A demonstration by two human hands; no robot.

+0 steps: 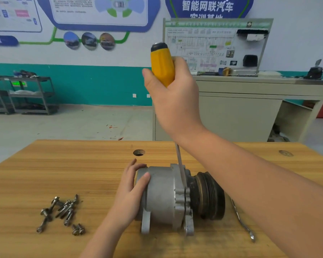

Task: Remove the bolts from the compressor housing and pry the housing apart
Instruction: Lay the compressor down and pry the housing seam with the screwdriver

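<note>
A grey metal compressor point(162, 194) lies on its side on the wooden table point(63, 174), its dark pulley point(211, 196) pointing right. My left hand point(132, 189) grips the compressor's left end, fingers curled over the housing. My right hand point(173, 97) holds the yellow handle of a screwdriver point(161, 66) high above the table. The thin blade point(181, 166) runs down into the seam between the housing sections. Several removed bolts point(63, 211) lie in a loose pile to the left of the compressor.
A slim metal wrench point(241, 218) lies on the table right of the pulley, partly under my right forearm. A round hole point(139, 152) is in the tabletop behind the compressor. A beige cabinet point(241, 112) stands beyond the table, and metal shelves point(22, 94) stand at far left.
</note>
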